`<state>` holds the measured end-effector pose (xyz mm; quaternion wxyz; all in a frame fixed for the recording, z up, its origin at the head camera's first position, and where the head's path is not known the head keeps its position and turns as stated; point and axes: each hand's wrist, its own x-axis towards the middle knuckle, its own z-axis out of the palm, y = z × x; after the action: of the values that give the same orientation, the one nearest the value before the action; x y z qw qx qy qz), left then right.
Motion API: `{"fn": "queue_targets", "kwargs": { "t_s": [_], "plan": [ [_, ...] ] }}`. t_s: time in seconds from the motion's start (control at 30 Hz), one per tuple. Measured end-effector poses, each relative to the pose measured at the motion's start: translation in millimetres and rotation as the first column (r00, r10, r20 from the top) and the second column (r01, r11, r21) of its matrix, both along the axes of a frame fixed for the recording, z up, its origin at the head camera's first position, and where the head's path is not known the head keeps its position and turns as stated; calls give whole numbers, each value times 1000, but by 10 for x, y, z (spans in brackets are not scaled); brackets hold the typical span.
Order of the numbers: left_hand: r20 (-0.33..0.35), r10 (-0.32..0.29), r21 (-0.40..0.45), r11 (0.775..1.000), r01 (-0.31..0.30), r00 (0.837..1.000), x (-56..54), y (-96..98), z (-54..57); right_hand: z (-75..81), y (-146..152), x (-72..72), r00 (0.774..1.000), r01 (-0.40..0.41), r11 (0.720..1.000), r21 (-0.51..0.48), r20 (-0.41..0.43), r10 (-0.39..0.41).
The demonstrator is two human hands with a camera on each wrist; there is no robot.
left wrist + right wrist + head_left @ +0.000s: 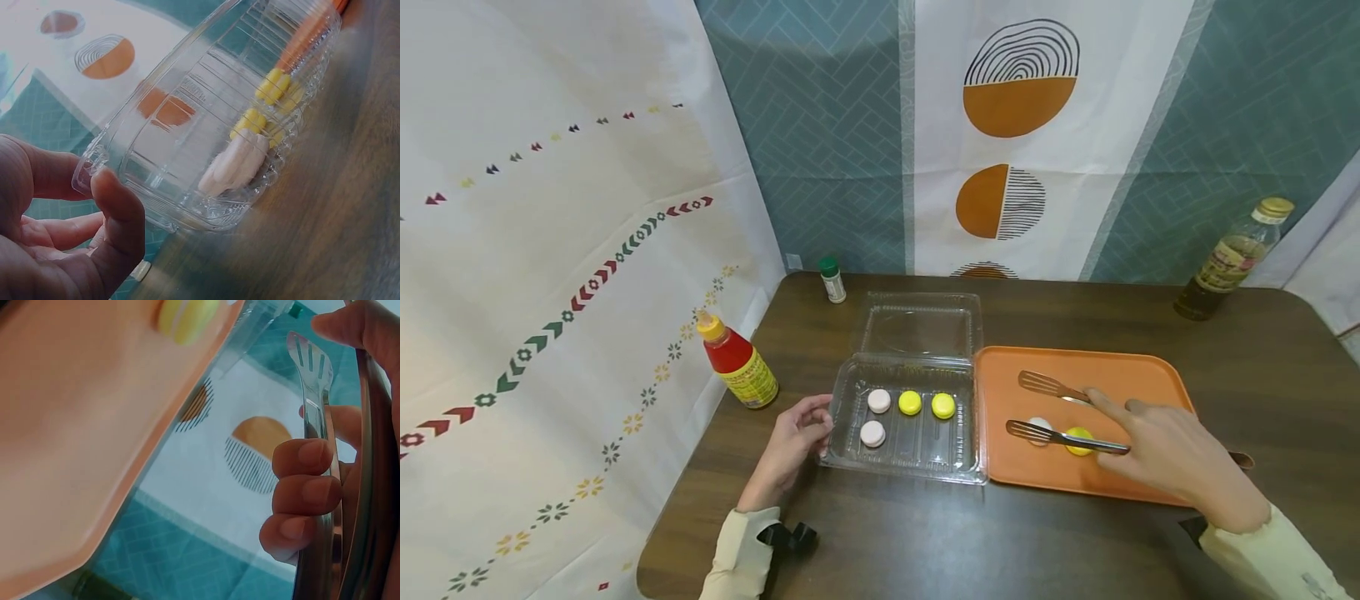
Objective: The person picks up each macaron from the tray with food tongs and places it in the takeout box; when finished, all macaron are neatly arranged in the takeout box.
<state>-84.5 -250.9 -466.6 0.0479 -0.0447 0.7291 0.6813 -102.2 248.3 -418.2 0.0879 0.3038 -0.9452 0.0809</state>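
Note:
A clear plastic clamshell box (910, 472) lies with its lid (921, 329) folded back. In its base are two pale pink macarons (878, 401) and two yellow macarons (910, 403). My left hand (792, 437) pinches the box's left rim (84, 175) between thumb and fingers. Over the orange tray (1090, 362), my right hand (1172, 454) grips metal slotted tongs (315, 394), their arms spread apart and pointing left. A pale macaron (1040, 425) and a yellow macaron (1080, 433) sit on the tray, partly hidden by the tongs' nearer arm. Nothing is between the tong tips.
Left of the box stands a red sauce bottle (741, 367) with a yellow cap. A small green-capped shaker (832, 282) is at the back left of the brown table (925, 542). An oil bottle (1228, 262) stands at the back right. The tray touches the box's right side.

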Motion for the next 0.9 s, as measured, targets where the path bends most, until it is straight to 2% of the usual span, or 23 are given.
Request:
{"fn": "queue_targets", "kwargs": {
  "t_s": [0.27, 0.6, 0.7, 0.9],
  "plan": [
    [2, 1, -1, 1000, -1, 1000, 25, -3, 12, -61, 179, 94, 998, 63, 998, -5, 25, -63],
    [2, -7, -7, 1000, 7, 1000, -14, -10, 11, -157, 415, 217, 993, 100, 995, 18, -66, -99],
    [4, -6, -2, 1000, 6, 1000, -12, -11, 10, -194, 474, 246, 992, 118, 993, 21, -54, -116],
    [6, -10, -6, 1000, 10, 1000, 5, -16, 19, -264, 574, 314, 989, 143, 988, 55, 35, -145]
  ]
}}
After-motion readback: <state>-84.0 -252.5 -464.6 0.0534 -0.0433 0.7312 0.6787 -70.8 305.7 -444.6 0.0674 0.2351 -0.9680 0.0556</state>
